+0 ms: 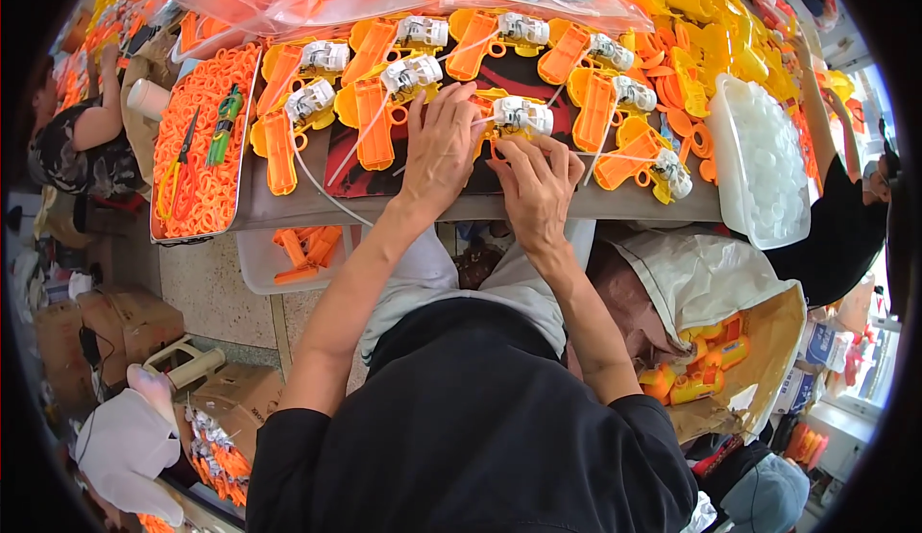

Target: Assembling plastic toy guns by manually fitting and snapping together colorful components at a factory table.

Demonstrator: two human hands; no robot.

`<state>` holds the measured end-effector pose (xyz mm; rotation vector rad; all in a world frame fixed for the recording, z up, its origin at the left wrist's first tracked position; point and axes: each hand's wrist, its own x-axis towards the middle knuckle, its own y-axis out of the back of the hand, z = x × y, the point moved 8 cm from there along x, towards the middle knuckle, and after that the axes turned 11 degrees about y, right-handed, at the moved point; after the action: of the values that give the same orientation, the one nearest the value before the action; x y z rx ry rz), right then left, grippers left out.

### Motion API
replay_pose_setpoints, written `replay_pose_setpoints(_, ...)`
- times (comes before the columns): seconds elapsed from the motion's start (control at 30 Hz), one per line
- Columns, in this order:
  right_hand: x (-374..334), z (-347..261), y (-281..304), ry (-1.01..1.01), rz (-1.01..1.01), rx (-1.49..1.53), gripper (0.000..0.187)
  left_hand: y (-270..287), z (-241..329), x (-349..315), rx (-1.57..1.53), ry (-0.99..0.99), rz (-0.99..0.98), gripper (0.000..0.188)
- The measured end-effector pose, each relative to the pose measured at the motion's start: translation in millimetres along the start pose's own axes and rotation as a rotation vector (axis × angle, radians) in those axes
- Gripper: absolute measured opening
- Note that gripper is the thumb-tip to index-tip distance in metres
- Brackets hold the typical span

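Several half-assembled toy guns, with yellow shells, orange handles and white mechanisms, lie in rows on the table. The toy gun (pixel 523 116) in the middle front is between my two hands. My left hand (pixel 440 149) grips its left side, its fingers bent over and covering most of the orange handle. From the right, my right hand (pixel 538 185) has its fingertips drawn together at the lower edge, just under the white mechanism. Whatever small part the fingertips may hold is hidden. Thin whitish tubes or cords trail from several guns, such as the toy gun (pixel 371 122) left of my hands.
At left stands a tray (pixel 154 208) of orange rings, with scissors (pixel 179 170) and green-handled cutters (pixel 227 125) on top. A white tub (pixel 727 149) of clear parts is at right. Yellow parts (pixel 715 14) pile up behind. An open sack (pixel 768 341) sits by my right side. Other people work on both sides.
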<state>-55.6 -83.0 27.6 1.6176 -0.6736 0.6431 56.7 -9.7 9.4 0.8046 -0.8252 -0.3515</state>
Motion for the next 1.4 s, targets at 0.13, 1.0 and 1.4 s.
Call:
replay_pose_setpoints(0.13,-1,-1,-8,0.011,0.008,-0.046,0.033,2,3,1,-0.048,0.006,0.023,0.015)
replay_pose_setpoints(1.0,28,54,-3,-0.153,0.005,0.17,0.036,14,5,13,0.063,0.006,0.028,0.026)
replay_pose_setpoints(1.4,-6,43,-36,-0.247,-0.111,0.408,0.04,38,8,-59,-0.122,0.005,-0.121,0.036)
